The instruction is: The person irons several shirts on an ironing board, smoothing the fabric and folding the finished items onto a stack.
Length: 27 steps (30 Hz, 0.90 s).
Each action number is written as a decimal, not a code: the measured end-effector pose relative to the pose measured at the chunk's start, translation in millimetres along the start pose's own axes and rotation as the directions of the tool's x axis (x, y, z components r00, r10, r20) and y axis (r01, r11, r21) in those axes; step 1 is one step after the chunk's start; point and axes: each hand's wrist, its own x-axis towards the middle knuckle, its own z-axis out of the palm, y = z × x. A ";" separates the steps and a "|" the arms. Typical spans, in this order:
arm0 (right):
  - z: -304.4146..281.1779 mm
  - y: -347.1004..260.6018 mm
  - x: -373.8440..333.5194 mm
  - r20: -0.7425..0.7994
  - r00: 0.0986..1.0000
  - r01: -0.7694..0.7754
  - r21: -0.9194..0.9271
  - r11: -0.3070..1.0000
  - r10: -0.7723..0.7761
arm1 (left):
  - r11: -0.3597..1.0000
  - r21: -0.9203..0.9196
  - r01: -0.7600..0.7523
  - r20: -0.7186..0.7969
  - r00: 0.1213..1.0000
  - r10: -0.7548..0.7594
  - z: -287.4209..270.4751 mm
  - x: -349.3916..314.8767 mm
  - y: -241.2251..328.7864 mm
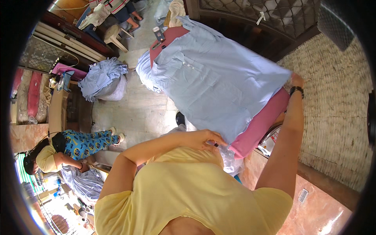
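Observation:
A light blue buttoned shirt [219, 82] lies spread over a pink padded board [256, 121], whose pink cover shows along the near edge and at the far left. At the board's right end my right hand [297, 80], with a dark band on its wrist, is closed on the edge of the shirt. My left hand [207, 140] is held before my yellow top, close to the shirt's near edge. Its fingers are loosely bent and apart, with a small dark thing on one of them, perhaps a ring. I see nothing held in it.
A dark box-shaped item [158, 34] stands at the board's far left corner. Blue garments [103, 78] are heaped on the left. A co-worker in patterned trousers [88, 145] handles cloth at lower left; another person [127, 11] is at the back, beside a stool [116, 37].

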 end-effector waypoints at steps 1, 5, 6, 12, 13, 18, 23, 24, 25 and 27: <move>21.4 8.6 -8.5 -0.012 0.990 -0.137 0.174 0.975 0.141 | 0.999 -0.028 0.018 0.054 0.998 -0.016 -0.3 9.4 -9.9; 47.2 -41.6 -106.2 -0.220 0.970 0.068 0.644 0.762 0.100 | 0.986 0.107 0.128 -0.284 0.954 -0.093 -58.9 -12.1 -81.7; 46.3 -47.0 -141.6 -0.278 0.961 0.186 0.642 0.744 0.000 | 0.958 0.021 0.287 -0.458 0.854 -0.246 -84.4 -20.0 -86.9; 69.5 -112.7 -384.5 0.002 0.990 -0.123 0.494 0.861 0.140 | 0.792 0.212 0.573 -0.970 0.221 0.100 -234.2 -108.6 -235.8; 71.4 -123.2 -413.7 0.093 0.977 -0.212 0.501 0.839 0.191 | 0.780 0.119 0.615 -0.989 0.143 0.038 -250.8 -115.6 -250.6; 69.4 -175.3 -476.6 -0.001 0.957 -0.236 0.579 0.780 0.291 | 0.765 0.216 0.607 -0.976 0.115 0.185 -294.9 -166.7 -338.3; 88.0 -147.2 -504.3 0.189 0.884 -0.445 0.619 0.647 0.428 | 0.716 -0.048 0.697 -0.986 0.083 -0.147 -294.0 -149.2 -306.2; 90.4 -145.9 -510.0 0.272 0.849 -0.518 0.596 0.614 0.453 | 0.718 -0.033 0.695 -0.982 0.110 -0.152 -297.6 -150.3 -299.2; 97.9 -143.2 -519.1 0.352 0.802 -0.593 0.563 0.575 0.483 | 0.660 0.065 0.749 -0.993 0.110 -0.028 -300.1 -143.7 -287.0; 102.7 -154.8 -523.2 0.326 0.721 -0.692 0.384 0.611 0.612 | 0.515 0.242 0.823 -0.964 0.141 0.227 -315.2 -118.0 -251.4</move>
